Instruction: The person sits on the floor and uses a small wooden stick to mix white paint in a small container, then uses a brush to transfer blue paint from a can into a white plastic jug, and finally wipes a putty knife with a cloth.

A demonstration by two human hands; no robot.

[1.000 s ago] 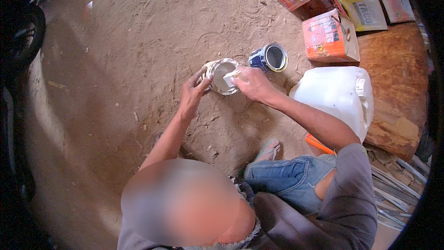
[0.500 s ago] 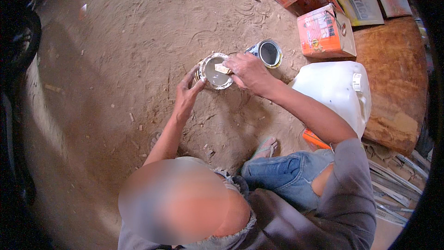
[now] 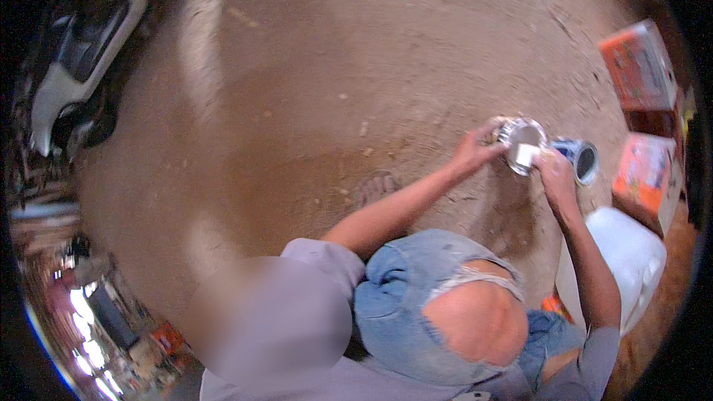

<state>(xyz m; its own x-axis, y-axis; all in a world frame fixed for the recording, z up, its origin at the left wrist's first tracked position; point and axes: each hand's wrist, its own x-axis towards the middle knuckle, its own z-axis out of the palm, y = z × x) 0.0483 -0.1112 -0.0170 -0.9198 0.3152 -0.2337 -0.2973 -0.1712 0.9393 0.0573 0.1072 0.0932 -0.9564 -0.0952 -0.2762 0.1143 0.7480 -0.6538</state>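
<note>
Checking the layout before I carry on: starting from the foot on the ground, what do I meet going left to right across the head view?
Foot → left hand → open can with whitish rim → right hand → blue can → lower orange box.

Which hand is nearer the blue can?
Right. The right hand, holding a white flat piece, is just left of the blue can; whether they touch is unclear. The left hand is farther left, gripping the left side of the white-rimmed can.
</note>
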